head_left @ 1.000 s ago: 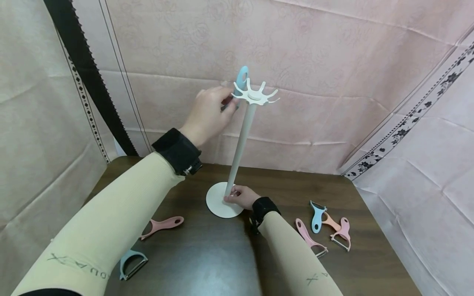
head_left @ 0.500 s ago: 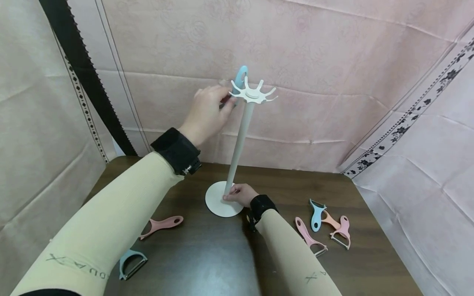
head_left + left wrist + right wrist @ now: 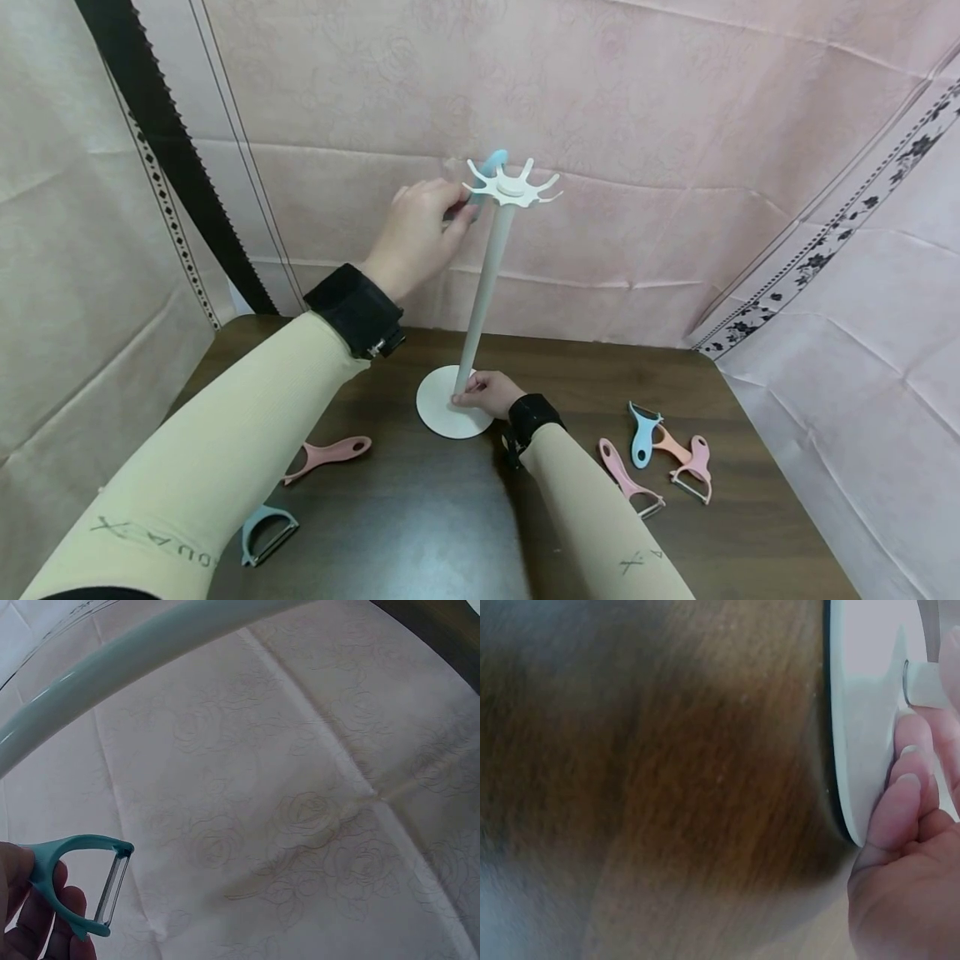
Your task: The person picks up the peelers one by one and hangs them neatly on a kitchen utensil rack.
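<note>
A white stand (image 3: 486, 287) with a ring of curved hooks (image 3: 513, 190) at its top rises from a round base (image 3: 442, 408). Up beside the left hooks, my left hand (image 3: 420, 233) holds a blue peeler (image 3: 494, 161), its handle end up and overlapping a hook in the head view. In the left wrist view the fingers pinch the peeler (image 3: 84, 841) near its head, the blade pointing away from them. Low down, my right hand (image 3: 492, 395) grips the foot of the pole, its other fingers resting on the base (image 3: 870, 712) in the right wrist view.
On the brown table (image 3: 420, 517), a pink peeler (image 3: 337, 451) and a blue peeler (image 3: 258, 533) lie at the left, partly behind the left arm. Several more peelers, including a pink one (image 3: 622, 475) and a blue one (image 3: 642, 440), lie at the right. Cloth hangs behind.
The blue peeler's handle end has dropped and tipped right toward the hooks. My left hand has shifted down slightly; the right hand stays at the pole's foot.
</note>
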Tool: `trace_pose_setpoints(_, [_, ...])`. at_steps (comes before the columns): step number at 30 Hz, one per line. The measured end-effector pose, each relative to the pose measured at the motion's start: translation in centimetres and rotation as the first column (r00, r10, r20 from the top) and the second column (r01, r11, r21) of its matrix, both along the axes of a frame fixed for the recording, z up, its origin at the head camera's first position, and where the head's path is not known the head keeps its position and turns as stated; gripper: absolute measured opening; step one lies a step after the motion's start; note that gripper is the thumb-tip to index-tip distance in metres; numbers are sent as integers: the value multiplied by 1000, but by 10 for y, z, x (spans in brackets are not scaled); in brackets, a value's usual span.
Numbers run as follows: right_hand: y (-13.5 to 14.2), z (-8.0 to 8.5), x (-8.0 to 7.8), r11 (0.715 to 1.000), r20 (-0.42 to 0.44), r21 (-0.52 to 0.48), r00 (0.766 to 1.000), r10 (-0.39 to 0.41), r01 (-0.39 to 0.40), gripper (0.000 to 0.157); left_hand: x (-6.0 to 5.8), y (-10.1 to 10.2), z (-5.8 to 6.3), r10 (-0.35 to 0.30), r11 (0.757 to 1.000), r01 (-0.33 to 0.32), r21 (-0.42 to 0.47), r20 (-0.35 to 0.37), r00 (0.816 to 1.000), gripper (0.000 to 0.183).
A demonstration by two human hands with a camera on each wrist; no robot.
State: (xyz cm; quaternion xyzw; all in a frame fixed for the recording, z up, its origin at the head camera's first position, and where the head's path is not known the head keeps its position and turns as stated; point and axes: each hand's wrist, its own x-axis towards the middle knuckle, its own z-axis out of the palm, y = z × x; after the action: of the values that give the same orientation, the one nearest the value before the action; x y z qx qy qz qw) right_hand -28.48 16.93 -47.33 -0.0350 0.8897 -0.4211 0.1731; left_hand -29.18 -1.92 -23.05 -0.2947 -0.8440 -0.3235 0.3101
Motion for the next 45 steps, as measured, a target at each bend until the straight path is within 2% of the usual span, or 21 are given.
trace_pose_setpoints(10, [1,-2,-3,1000,11,14,1000,4,-4,24,2,1,-6,-30,999,32,-25,65,997,18])
trace_pose_setpoints(15, [0,-3,-2,1000,16,-8,1000,-8,8,25,3,1,-10,-58,998,59,-6,51,997,18])
trace_pose_setpoints(23, [-1,3,3,999,27,-32,999,-19,20,25,2,-6,-12,-40,999,39,20,45,998,18])
trace_pose_setpoints(35, [-2,8,6,998,37,-58,999,-15,17,24,2,-5,-12,-51,999,50,9,49,997,20])
trace_pose_setpoints(40, [-2,10,8,998,37,-57,999,-7,9,22,1,-11,-15,-45,999,45,5,41,998,21])
trace_pose_setpoints(45, [-2,8,7,999,44,-44,999,-17,19,23,3,-22,-17,-64,997,66,-33,55,996,24])
